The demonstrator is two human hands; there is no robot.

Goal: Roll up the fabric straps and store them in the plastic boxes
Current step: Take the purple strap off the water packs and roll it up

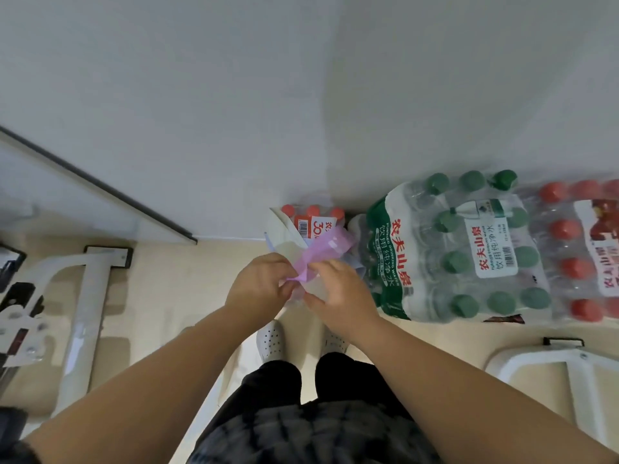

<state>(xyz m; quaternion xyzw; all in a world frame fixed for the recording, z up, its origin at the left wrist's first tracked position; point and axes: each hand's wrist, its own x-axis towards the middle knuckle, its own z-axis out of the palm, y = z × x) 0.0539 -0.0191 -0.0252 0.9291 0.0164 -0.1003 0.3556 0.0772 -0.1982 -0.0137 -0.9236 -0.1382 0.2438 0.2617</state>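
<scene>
Open floor around the feet. The green-capped water pack (pixel 459 252) sits just right of the hands, the white frame (pixel 87 313) well left. Left hand (pixel 258 289) and right hand (pixel 338 296) both pinch the lilac strap (pixel 321 252) in mid-air, its free end fanned upward. Judged light, limp and probably slippery; grip near the gathered end.

On the beige floor (pixel 187 296), against the white wall (pixel 234 95), stands a shrink-wrapped pack of water bottles with green caps (pixel 459 249); its label is printed in Chinese. Just beside it on the right is a pack with red caps (pixel 582 252), partly cut off by the edge of the view. A smaller red-capped pack (pixel 313 217) sits by the wall, left of the green one. A white metal frame (pixel 83 316) rests on the floor at the left, and another white frame (pixel 569 366) at the lower right.
</scene>
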